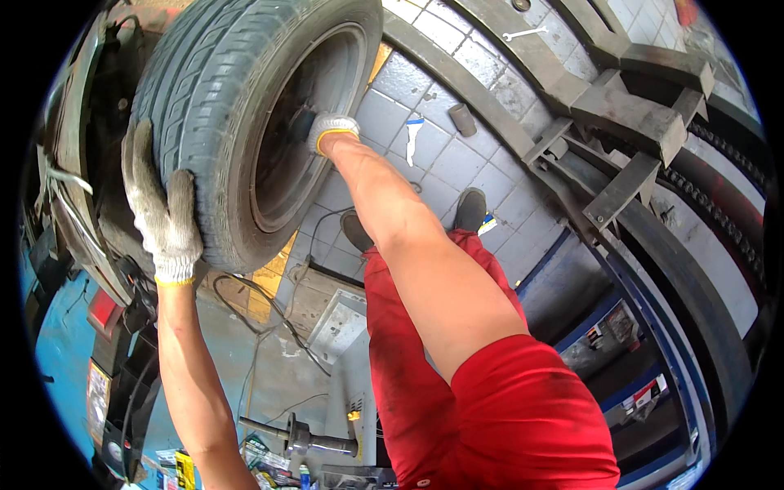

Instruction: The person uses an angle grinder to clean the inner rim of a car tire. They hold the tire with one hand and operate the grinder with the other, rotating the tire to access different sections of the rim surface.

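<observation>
The tyre (220, 106) stands upright, hub facing right. Left hand (163, 212) lies on the tread with fingers spread; right hand (331, 131) reaches into the hub, its fingers hidden, so their state cannot be told.

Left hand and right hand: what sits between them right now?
In the head view, the tyre lies between them: the left hand presses flat on its tread, while the right hand reaches into the wheel's centre.

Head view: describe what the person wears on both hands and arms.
Both hands wear knitted work gloves, off-white and grimy, each with a yellow band at the cuff: left hand, right hand. The forearms are bare below the gloves. A short red sleeve covers the right upper arm, in the same red as the trousers. No sleeve shows on the left arm.
</observation>
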A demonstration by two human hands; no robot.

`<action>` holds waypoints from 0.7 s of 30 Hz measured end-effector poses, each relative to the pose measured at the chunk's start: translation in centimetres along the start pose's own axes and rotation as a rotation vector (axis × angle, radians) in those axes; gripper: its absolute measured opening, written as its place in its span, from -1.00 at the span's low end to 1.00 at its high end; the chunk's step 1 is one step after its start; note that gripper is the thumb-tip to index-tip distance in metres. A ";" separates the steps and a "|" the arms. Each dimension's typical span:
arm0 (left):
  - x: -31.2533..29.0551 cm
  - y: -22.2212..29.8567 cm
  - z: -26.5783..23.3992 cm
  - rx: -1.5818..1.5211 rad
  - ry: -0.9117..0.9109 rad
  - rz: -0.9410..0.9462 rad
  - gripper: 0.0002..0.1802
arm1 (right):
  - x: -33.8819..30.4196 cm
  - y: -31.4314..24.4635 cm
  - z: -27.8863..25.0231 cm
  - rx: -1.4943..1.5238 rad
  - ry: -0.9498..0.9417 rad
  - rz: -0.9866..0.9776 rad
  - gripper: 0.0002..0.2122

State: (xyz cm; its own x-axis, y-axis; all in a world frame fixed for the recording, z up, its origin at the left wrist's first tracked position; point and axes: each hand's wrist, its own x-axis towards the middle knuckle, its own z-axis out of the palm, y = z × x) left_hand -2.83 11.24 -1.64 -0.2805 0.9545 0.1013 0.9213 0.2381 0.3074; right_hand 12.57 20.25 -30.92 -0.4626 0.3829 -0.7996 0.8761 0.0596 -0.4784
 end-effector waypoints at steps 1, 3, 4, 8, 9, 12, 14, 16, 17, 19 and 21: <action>-0.1 -0.1 -0.1 0.010 0.003 -0.007 -0.21 | 0.0 -0.3 -0.2 -0.063 -0.049 -0.039 -0.55; 0.7 0.0 0.2 -0.015 0.047 0.026 -0.24 | 1.6 0.4 1.7 -0.010 0.161 0.025 -0.61; 0.8 -0.2 0.5 -0.011 0.059 0.035 -0.24 | 2.5 0.8 1.2 -0.056 0.131 -0.010 -0.62; 0.4 -0.5 0.4 0.049 0.101 0.069 -0.26 | 4.2 2.3 2.4 -0.143 0.198 -0.027 -0.60; 0.2 -0.8 0.4 0.054 0.115 0.076 -0.26 | 3.8 2.1 2.0 -0.151 0.237 -0.011 -0.59; -0.2 -1.7 0.6 -0.012 0.124 0.097 -0.27 | 5.4 3.5 -1.4 -0.460 0.124 -0.261 -0.54; -1.9 -0.7 -0.3 0.090 0.136 -0.002 -0.28 | 6.2 3.6 -1.1 -0.497 0.100 -0.352 -0.49; -3.1 0.0 -1.7 0.125 0.106 -0.065 -0.28 | 5.9 2.3 -1.6 -0.549 0.049 -0.381 -0.49; -3.2 -0.3 -1.5 0.133 0.129 -0.047 -0.28 | 7.1 2.8 -1.7 -0.557 0.088 -0.436 -0.52; -2.8 -0.6 -0.4 0.031 0.137 -0.040 -0.27 | 6.4 3.5 -2.5 -0.546 0.201 -0.602 -0.50; -0.7 -0.2 1.2 -0.016 0.238 0.073 -0.26 | 10.1 5.7 -6.8 -0.620 0.185 -0.476 -0.54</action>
State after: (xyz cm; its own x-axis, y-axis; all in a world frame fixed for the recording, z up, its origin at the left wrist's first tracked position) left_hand -2.53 10.75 -2.88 -0.2706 0.8994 0.3432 0.9375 0.1653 0.3062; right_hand 13.77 30.75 -39.22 -0.8233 0.3308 -0.4612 0.5312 0.7354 -0.4208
